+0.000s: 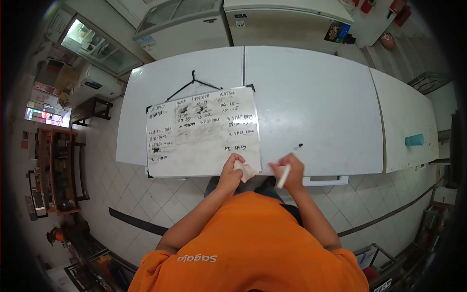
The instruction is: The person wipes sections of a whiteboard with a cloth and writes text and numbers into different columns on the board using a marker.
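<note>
A whiteboard (pixel 204 141) with black handwriting and smudges lies on the left part of the white table (pixel 311 97), a black cord tied at its top edge. My left hand (pixel 232 174) is closed on a pale cloth or tissue (pixel 247 171) at the board's lower right corner. Just right of the board, my right hand (pixel 292 175) is closed round a white marker-like stick (pixel 283 176), held above the table's front edge. A small black object (pixel 300 145) lies on the table beyond my right hand.
A teal cup (pixel 414 140) is on the table's right end. Chest freezers (pixel 287 29) stand behind the table. A wooden shelf (pixel 61 170) is at the left, stairs (pixel 399 58) at the back right.
</note>
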Motion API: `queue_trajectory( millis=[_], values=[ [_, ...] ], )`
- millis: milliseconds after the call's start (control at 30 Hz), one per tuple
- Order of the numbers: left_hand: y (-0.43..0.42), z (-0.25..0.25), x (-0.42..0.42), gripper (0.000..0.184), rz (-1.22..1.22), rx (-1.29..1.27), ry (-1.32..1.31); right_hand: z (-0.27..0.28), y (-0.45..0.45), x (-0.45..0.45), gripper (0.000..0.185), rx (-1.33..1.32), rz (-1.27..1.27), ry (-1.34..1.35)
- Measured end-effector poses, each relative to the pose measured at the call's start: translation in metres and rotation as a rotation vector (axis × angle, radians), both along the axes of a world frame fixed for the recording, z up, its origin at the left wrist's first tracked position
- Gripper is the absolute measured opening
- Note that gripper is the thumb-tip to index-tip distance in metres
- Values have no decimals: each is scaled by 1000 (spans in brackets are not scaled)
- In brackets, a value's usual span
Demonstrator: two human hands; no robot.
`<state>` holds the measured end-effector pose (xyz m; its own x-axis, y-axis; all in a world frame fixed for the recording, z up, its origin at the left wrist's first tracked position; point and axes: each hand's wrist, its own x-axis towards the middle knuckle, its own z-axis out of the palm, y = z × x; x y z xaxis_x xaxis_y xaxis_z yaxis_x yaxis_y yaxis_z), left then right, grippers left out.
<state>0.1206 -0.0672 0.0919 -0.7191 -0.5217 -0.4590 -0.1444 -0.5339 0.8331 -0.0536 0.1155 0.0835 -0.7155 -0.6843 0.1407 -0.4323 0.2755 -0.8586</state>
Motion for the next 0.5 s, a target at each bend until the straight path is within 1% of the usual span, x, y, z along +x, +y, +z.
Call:
queue_trajectory(
  millis=[33,67,133,167,233,267,367,400,433,467,500],
  values=[
    [1,-5,1,38,-9,-85,-35,18,-14,13,38,-106,187,91],
    [4,-3,-2,33,75,-151,-36,23,-27,27,36,-121,236,90],
    [-1,19,-6,27,166,56,-62,31,-52,49,31,-148,333,101],
    [-7,25,-7,24,204,161,-74,30,-66,57,29,-159,322,78],
    [-35,16,4,26,133,266,43,28,-95,68,25,-164,250,50],
    [-51,14,14,28,112,319,91,29,-105,70,20,-122,239,141],
    [-96,9,41,41,-145,-38,11,31,-130,81,19,131,236,-80],
    [-115,-2,59,51,-186,-299,1,14,-139,92,17,21,180,-156],
    [-144,-40,83,54,-153,-493,-45,-7,-149,104,17,-91,73,-182],
    [-167,-29,96,52,-25,-557,-37,-18,-160,111,19,-152,-75,-312],
    [-213,-41,113,47,12,-838,-96,-62,-171,101,18,-256,-95,-363]
  ],
)
